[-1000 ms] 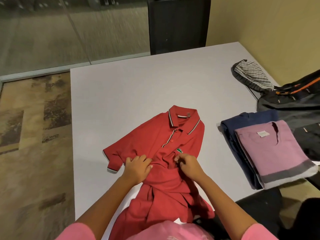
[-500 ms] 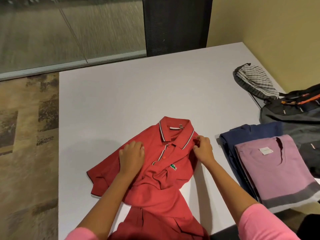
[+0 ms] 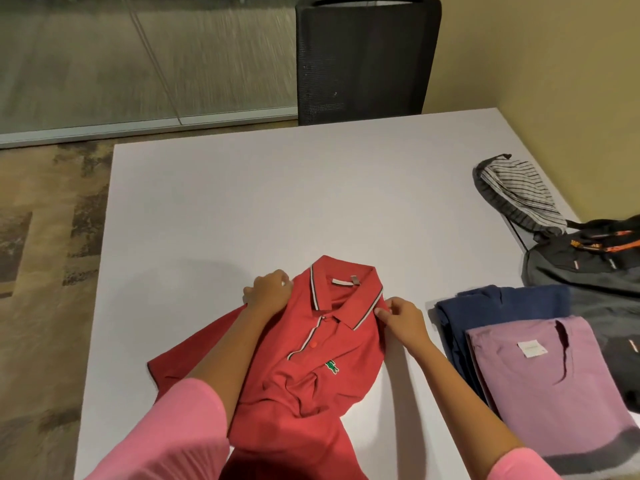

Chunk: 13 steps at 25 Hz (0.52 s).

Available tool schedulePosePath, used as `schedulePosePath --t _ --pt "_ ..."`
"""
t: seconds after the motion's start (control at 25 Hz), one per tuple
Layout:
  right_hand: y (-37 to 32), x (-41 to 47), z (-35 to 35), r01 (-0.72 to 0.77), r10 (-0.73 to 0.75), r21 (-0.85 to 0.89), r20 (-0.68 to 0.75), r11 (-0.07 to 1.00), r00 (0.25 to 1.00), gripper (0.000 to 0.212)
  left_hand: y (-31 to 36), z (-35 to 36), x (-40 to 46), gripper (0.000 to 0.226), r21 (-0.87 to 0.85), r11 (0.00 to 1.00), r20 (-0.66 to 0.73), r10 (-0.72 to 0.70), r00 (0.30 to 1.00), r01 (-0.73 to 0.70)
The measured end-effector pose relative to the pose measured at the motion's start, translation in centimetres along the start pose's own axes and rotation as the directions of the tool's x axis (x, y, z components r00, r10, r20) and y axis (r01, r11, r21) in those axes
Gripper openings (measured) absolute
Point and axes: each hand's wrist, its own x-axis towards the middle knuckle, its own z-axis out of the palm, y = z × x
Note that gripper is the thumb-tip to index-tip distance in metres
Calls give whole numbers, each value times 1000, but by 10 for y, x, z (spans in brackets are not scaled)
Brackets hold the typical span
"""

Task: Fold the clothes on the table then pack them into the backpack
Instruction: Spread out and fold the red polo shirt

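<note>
A red polo shirt (image 3: pixel 332 344) lies face up on the white table (image 3: pixel 277 202), collar pointing away from me, its lower part hanging over the near edge. My left hand (image 3: pixel 268 292) grips the shirt at its left shoulder beside the collar. My right hand (image 3: pixel 401 315) pinches the right shoulder just under the collar tip. The left sleeve spreads out flat toward the lower left. A dark grey backpack (image 3: pixel 585 271) with orange trim lies at the right edge of the table.
A folded pink shirt (image 3: pixel 554 386) rests on a folded navy garment (image 3: pixel 491 306) to the right of the polo. A striped grey garment (image 3: pixel 516 192) lies behind them near the backpack. A black mesh chair (image 3: pixel 363 57) stands at the far side.
Both hands slid up from the shirt's chest to its shoulders by the collar. The shirt moved farther onto the table, away from me.
</note>
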Motion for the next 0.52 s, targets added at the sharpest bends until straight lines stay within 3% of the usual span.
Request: schedulePosePath --t 0.08,0.16,0.24,0.36,0.44,0.52 --pt "-5 -3 -4 31 -28 56 -49 998 998 25 2 3 -9 21 -20 998 101 63 993 -61" --pt "-17 -9 -11 94 -89 103 -54 990 995 24 -3 1 -19 14 -152 978 78 156 985 -143" --pt "-30 -16 -20 167 -171 150 10 974 985 16 -12 -14 -31 12 -324 927 -50 182 982 -189" --pt "-50 -30 -37 237 -262 208 105 949 959 8 -30 -58 -46 10 -481 853 -276 74 958 -204" --pt "-69 -37 -51 275 -308 209 144 938 941 7 -43 -97 -58 10 -481 840 -389 53 920 -252" --pt "-98 -46 -69 360 -385 163 166 919 908 7 -55 -139 -70 10 -380 864 -481 121 869 -330"
